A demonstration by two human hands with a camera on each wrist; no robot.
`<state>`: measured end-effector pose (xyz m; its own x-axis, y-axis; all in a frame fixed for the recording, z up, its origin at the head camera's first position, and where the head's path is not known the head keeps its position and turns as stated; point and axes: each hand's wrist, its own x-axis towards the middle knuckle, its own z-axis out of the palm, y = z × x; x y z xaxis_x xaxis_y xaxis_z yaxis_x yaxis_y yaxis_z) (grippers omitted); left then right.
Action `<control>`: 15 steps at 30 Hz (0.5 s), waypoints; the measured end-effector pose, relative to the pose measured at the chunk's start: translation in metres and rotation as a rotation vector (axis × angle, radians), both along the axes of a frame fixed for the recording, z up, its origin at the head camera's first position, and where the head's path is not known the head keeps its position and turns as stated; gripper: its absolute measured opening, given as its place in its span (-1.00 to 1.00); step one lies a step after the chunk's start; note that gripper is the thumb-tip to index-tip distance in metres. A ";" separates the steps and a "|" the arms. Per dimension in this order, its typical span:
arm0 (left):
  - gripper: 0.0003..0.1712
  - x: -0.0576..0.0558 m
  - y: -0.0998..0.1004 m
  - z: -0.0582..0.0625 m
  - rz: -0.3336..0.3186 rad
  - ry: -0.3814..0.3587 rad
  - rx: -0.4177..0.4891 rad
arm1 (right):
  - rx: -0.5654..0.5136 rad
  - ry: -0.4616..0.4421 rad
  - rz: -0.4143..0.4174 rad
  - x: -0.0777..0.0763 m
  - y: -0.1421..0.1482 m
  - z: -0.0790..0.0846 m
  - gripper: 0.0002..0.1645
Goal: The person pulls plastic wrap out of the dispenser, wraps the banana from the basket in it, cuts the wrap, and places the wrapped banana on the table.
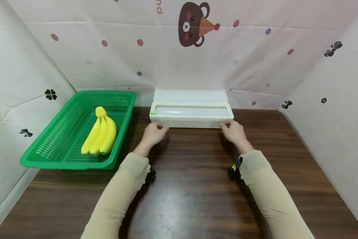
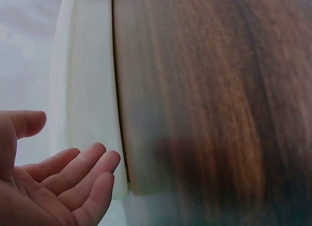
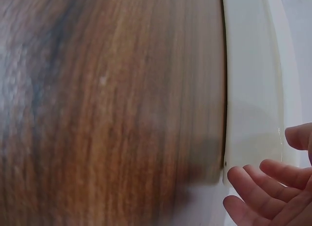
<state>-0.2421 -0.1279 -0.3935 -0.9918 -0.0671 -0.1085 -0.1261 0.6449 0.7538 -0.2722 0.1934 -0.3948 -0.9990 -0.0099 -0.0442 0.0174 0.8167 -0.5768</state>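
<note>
A long white cling film dispenser (image 1: 193,120) lies at the back of the table, its clear lid tipped back against the wall. Shiny film shows along its top front edge. At its front left corner is my left hand (image 1: 155,133); in the left wrist view the thumb (image 2: 30,123) stands apart from the loosely bent fingers (image 2: 80,174), which overlap the white front. My right hand (image 1: 234,132) is at the front right corner. The right wrist view has its thumb (image 3: 298,136) and bent fingers (image 3: 261,187) apart too, beside the dispenser's end.
A green plastic basket (image 1: 123,132) stands on the left with a bunch of yellow bananas (image 1: 100,134) in it. Patterned white sheets (image 1: 107,66) enclose the back and sides of the dark wooden table (image 1: 190,186). A small green tab (image 1: 153,113) sits on the dispenser's left end.
</note>
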 end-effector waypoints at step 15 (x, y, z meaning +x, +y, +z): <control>-0.55 -0.011 -0.002 -0.001 0.097 -0.081 0.208 | -0.016 0.000 -0.058 -0.006 0.001 -0.004 -0.44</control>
<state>-0.2535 -0.1297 -0.3947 -0.9693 -0.1295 -0.2089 -0.2453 0.4583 0.8543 -0.2781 0.1944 -0.3992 -0.9979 0.0471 -0.0443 0.0641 0.8047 -0.5901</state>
